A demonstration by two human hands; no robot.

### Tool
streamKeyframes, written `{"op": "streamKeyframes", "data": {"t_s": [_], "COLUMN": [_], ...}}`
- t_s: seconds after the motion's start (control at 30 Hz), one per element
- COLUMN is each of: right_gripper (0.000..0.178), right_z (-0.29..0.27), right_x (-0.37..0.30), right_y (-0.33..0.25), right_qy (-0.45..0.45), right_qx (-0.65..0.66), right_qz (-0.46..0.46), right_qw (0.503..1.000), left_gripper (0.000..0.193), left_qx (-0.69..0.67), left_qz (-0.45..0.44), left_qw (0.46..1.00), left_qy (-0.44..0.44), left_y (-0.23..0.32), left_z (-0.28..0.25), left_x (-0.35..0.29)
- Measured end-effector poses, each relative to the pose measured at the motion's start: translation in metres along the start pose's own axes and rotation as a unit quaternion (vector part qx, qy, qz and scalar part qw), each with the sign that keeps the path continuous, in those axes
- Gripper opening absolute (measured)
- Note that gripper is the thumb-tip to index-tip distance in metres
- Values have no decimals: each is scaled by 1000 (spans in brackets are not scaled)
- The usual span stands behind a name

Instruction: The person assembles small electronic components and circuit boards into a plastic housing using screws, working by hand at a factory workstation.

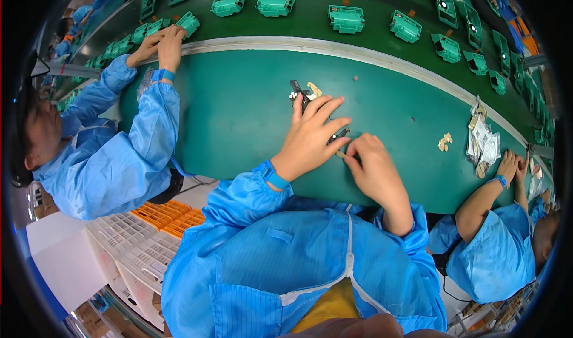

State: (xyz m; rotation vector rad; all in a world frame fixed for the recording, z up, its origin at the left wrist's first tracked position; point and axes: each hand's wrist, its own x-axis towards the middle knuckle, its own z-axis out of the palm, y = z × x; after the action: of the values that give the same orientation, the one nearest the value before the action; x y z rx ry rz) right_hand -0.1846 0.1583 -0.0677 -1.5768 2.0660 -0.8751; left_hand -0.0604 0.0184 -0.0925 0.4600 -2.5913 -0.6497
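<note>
My left hand is over the green bench top, back upward. Between its thumb and index finger sits a small black part with light bits on it. The other fingers spread forward beside a cluster of small black parts, partly covered by them, and a cream-coloured piece lying just right of the cluster. My right hand is close by on the right, its thumb and index finger pinched at a small tan piece near my left thumb. Most of that piece is hidden.
Beyond a pale rail, several teal housings stand on a dark green conveyor. Right on the bench are cream pieces and clear plastic bags. Co-workers sit either side; the left one's hands touch a housing. Orange crates stand lower left.
</note>
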Motion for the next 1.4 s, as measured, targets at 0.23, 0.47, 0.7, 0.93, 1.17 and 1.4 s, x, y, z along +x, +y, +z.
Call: {"op": "streamKeyframes", "data": {"t_s": [0.23,0.47,0.7,0.93,1.17,1.4], "right_gripper": [12,23,13,16,13,12], "right_z": [-32,-41,-71,-56,-62,-64], "right_x": [-12,-17,24,32,27,28], "right_y": [28,67,63,95,115,113], "right_qy": [29,187,185,199,199,158], "right_qx": [145,301,537,676,651,668], "right_qz": [180,156,88,72,121,143], "right_qw": [973,922,818,705,723,713], "left_gripper": [24,25,23,35,24,22], "left_qx": [34,72,-39,-487,-546,-555], "left_qz": [-34,-46,14,-185,-185,-187], "left_qw": [998,996,999,853,817,811], "left_qy": [26,4,20,-14,-6,0], "left_y": [-16,-4,44,72,60,53], "left_z": [7,-10,-12,60,72,76], "left_x": [0,2,55,107,113,111]}}
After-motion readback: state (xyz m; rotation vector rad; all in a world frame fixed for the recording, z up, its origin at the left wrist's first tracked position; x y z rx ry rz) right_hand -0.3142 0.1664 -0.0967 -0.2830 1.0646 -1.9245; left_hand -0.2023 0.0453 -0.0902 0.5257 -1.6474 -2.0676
